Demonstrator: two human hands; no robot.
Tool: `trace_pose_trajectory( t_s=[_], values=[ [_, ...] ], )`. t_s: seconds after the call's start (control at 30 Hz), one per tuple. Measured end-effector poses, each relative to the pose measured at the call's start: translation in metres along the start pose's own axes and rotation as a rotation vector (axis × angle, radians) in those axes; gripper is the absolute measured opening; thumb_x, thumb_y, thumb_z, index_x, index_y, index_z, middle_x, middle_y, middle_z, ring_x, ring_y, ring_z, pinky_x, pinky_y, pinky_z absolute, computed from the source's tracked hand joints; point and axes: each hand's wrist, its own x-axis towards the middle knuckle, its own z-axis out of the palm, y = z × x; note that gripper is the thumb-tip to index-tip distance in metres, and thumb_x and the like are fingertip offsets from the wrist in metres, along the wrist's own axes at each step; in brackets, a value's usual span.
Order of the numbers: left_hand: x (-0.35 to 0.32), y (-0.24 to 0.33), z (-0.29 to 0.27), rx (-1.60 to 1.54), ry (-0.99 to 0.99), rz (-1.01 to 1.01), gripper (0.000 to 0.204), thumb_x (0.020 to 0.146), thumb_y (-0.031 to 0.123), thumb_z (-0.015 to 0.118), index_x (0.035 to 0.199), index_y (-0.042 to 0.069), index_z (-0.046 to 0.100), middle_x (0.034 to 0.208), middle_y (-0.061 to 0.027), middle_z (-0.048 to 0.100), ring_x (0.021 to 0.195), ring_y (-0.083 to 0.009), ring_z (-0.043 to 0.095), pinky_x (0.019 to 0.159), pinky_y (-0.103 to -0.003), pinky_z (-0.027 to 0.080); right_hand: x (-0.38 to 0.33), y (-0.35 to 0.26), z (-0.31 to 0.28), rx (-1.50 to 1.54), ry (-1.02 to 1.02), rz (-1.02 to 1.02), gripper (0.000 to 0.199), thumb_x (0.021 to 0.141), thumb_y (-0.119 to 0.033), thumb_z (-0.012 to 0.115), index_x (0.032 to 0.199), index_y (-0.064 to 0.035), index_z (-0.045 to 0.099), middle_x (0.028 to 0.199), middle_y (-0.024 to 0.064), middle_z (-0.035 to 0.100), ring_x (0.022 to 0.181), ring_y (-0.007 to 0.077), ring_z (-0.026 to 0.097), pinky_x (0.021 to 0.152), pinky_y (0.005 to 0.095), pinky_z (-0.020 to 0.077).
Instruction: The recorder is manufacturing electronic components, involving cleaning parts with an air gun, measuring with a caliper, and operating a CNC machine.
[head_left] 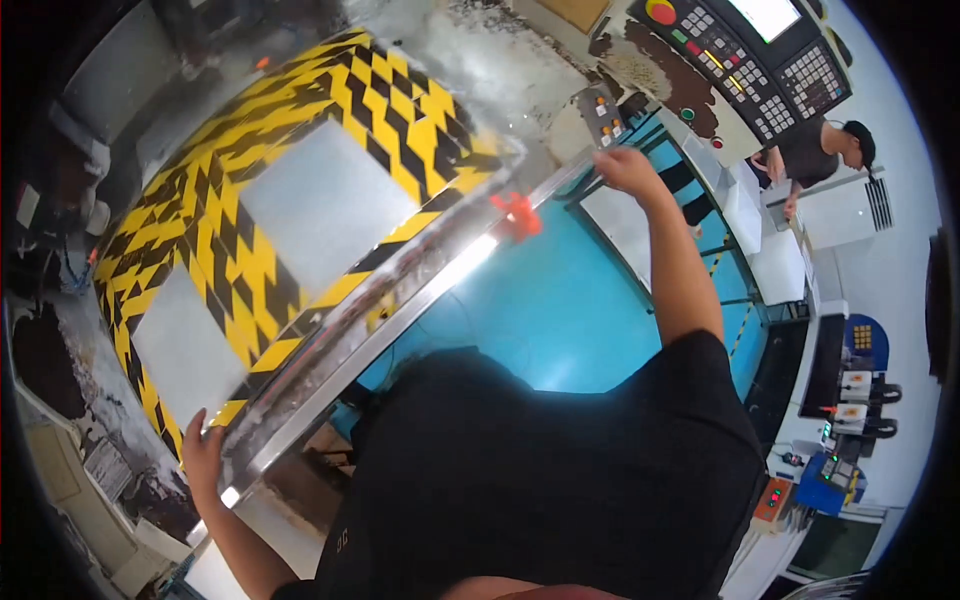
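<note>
At opposite ends of the hazard-striped door (300, 220), left hand (203, 452) and right hand (627, 168) fingers curl around its edge.

Both my arms spread wide, one hand low at my left, the other far out ahead on my right

My left hand (203, 447) sits low, the forearm rising from the bottom edge, fingers curled over an edge with the thumb side towards me. My right arm stretches up and away from the short black sleeve, elbow nearly straight, bare forearm in full view; my right hand (628, 168) is closed in a grip, knuckles up, though from here I cannot make out the fingertips
</note>
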Motion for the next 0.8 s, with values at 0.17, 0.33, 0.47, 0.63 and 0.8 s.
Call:
trace_pose_trajectory(
  t_s=[0.17,0.33,0.47,0.63,0.8],
  values=[
    [-0.028,0.093,0.060,0.186,0.001,-0.217,0.054,0.086,0.030,0.064,0.132,0.004,0.054,0.130,-0.0205,0.058,0.123,-0.0357,0.053,0.102,-0.041,0.042,0.138,0.057,-0.016,-0.500,0.289,-0.579,0.066,0.095,-0.054,0.043,0.113,0.0077,0.057,0.114,0.0322,0.059,0.113,0.0454,0.055,0.091,0.0500,0.0464],
    [-0.033,0.114,0.070,0.119,0.097,-0.180,0.067,0.085,0.039,0.067,0.140,0.008,0.046,0.143,-0.0201,0.046,0.132,-0.0348,0.044,0.108,-0.040,0.038,0.127,0.018,0.016,-0.612,0.566,-0.406,0.072,0.090,-0.053,0.056,0.133,0.0035,0.044,0.134,0.0333,0.046,0.121,0.0479,0.047,0.099,0.0532,0.0403],
    [0.002,0.089,0.074,0.233,0.167,-0.091,0.073,0.084,0.042,0.068,0.143,0.006,0.042,0.147,-0.0233,0.040,0.136,-0.0410,0.037,0.112,-0.043,0.032,0.100,0.037,0.069,-0.479,0.889,-0.447,0.076,0.088,-0.050,0.061,0.143,-0.0029,0.039,0.139,0.0366,0.037,0.131,0.0507,0.035,0.107,0.0544,0.0323],
    [0.064,0.064,0.079,0.371,0.128,-0.032,0.078,0.083,0.049,0.066,0.144,0.009,0.040,0.149,-0.0248,0.035,0.136,-0.0510,0.031,0.112,-0.049,0.031,0.102,0.040,0.075,-0.436,0.933,-0.299,0.079,0.084,-0.053,0.064,0.142,-0.0044,0.040,0.141,0.0375,0.034,0.134,0.0505,0.031,0.110,0.0537,0.0289],
    [0.105,0.061,0.074,0.434,0.050,-0.076,0.089,0.081,0.063,0.060,0.148,0.011,0.033,0.153,-0.0255,0.028,0.135,-0.0552,0.027,0.110,-0.052,0.032,0.106,0.037,0.084,-0.407,0.846,-0.212,0.081,0.083,-0.049,0.066,0.145,-0.0052,0.038,0.144,0.0364,0.031,0.137,0.0474,0.029,0.114,0.0506,0.0248]
  ],
)
